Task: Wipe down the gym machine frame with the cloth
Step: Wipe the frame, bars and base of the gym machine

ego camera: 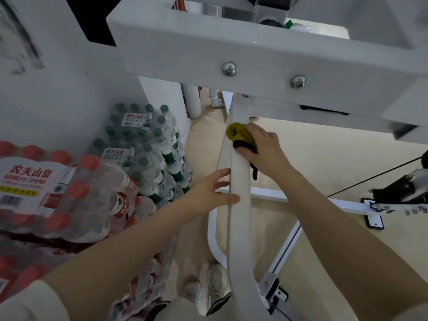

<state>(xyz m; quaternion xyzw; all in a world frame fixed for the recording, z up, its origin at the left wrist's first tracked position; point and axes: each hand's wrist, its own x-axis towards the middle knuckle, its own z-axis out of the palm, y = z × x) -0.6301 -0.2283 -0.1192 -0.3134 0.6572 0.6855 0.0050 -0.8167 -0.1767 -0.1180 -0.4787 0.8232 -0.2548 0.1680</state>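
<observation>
Forearms bare; cream sleeve at left elbow; pale sneakers; dark striped trousers.

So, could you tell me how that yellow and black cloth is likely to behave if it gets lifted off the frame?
The cloth is probably floppy: it bunches under the right hand, and a black end hangs loose beside the white frame bar. It looks light, since one hand pushes it easily. It may slide readily on the glossy bar, which the left hand touches lower down.
</observation>
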